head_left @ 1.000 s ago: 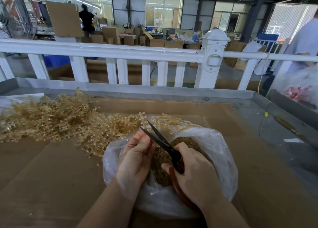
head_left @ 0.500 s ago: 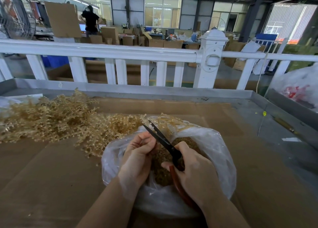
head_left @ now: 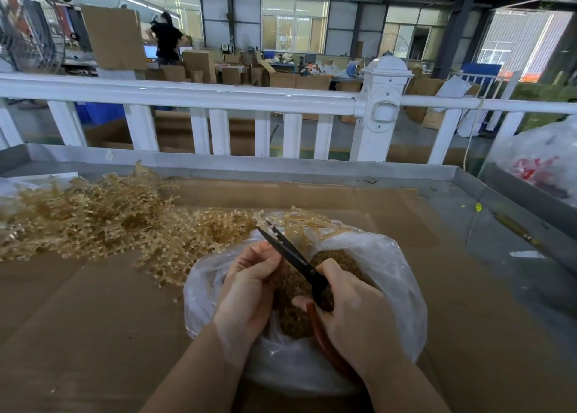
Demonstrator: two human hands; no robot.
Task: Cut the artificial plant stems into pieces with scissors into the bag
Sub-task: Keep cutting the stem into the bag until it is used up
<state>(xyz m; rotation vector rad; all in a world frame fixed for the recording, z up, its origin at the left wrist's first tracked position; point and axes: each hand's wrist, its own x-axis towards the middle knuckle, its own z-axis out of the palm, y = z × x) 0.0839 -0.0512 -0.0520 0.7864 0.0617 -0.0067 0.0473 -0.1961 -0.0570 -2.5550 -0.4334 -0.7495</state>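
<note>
**A:** what's each hand up to here?

**B:** right hand [head_left: 352,316] is wrapped round the red handles of the black scissors [head_left: 293,258], blades nearly closed and pointing up-left over the clear plastic bag [head_left: 402,275]. The left hand [head_left: 249,284] has its fingers curled just beside the blades; it looks like a pinch, but I can't make out what's in it.

**A:** and the stems?

**B:** big tan pile of artificial plant stems [head_left: 93,219] on the cardboard sheet [head_left: 93,319], left of the bag and spilling onto its rim. Cut pieces [head_left: 290,316] are inside the bag.
</note>
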